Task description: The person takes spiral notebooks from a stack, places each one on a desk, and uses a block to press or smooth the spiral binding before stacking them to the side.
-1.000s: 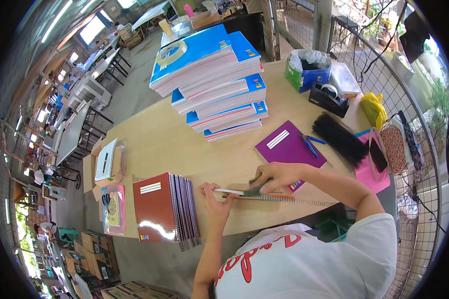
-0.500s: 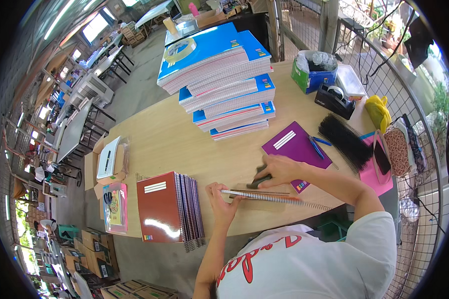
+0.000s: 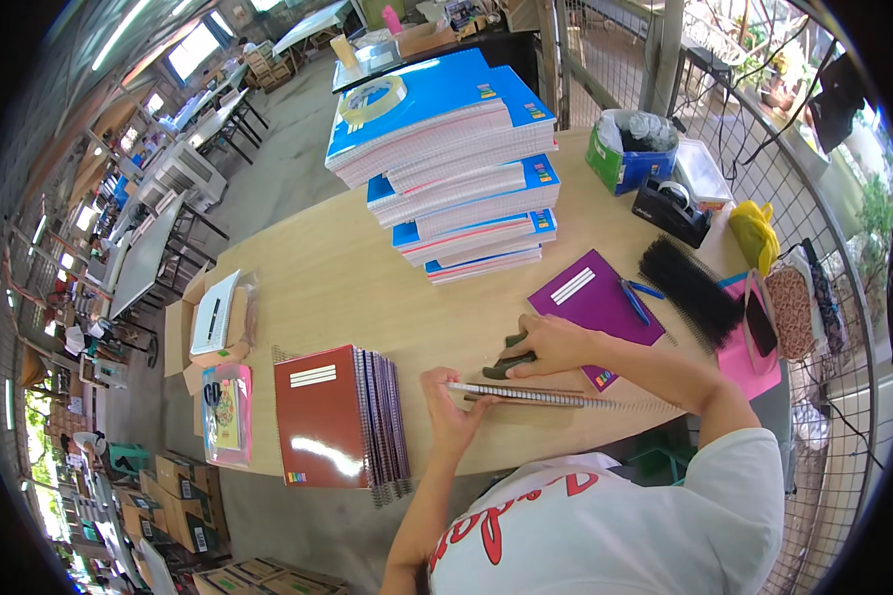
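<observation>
I logged: one notebook [image 3: 526, 397], over the bench [image 3: 308, 278]; left hand [image 3: 453, 412], pinching its end; right hand [image 3: 558, 347], curled round a dark tool [image 3: 511, 366]. Its coil [image 3: 630, 405], I judged, wanted steady support.

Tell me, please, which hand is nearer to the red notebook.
Left. The left hand is a little to the right of the red notebook; the right hand is farther right, beyond the left one.

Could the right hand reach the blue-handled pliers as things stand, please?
Probably yes: the blue-handled pliers lie uncovered at the edge of the purple notebook, near the right hand, though it may first need to release its dark tool.
</observation>
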Demonstrator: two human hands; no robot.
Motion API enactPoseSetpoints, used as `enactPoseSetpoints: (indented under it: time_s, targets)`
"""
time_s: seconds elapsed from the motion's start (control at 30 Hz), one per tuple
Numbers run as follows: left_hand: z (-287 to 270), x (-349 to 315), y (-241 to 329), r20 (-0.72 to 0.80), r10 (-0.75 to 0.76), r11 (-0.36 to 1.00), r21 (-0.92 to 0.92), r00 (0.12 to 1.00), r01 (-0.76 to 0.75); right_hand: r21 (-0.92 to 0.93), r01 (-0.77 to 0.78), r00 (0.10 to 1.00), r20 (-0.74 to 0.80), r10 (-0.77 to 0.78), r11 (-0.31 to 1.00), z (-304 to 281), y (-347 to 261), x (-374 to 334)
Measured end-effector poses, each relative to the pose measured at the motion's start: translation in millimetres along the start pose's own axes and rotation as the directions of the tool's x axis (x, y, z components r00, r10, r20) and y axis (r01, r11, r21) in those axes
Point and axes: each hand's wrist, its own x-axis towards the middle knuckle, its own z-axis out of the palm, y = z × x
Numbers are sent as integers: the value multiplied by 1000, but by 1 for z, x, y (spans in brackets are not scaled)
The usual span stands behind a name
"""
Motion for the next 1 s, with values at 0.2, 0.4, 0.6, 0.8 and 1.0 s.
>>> enactPoseSetpoints:
  time_s: [0.2, 0.4, 0.6, 0.8, 1.0]
  targets:
    - [-4, -5, -8, 11, -92, 970, -227, 996, 92, -117, 31, 999, -10, -33, 993, 0, -12, 5]
    - [-19, -5, -51, 47, -238, 755, -619, 970, 216, 7, 33, 999, -30, -33, 999, 13, -5, 17]
    - [-20, -1, -47, 47, -256, 749, -621, 965, 229, 22, 175, 984, -35, -175, 984, 12, -22, 23]
    - [-20, -4, -51, 27, -240, 768, -606, 970, 207, 240, 223, 975, -30, -222, 945, 8, -23, 35]
    - [-23, -7, -56, -5, -233, 771, -610, 972, 182, 347, 174, 982, 8, -189, 922, 8, -20, 54]
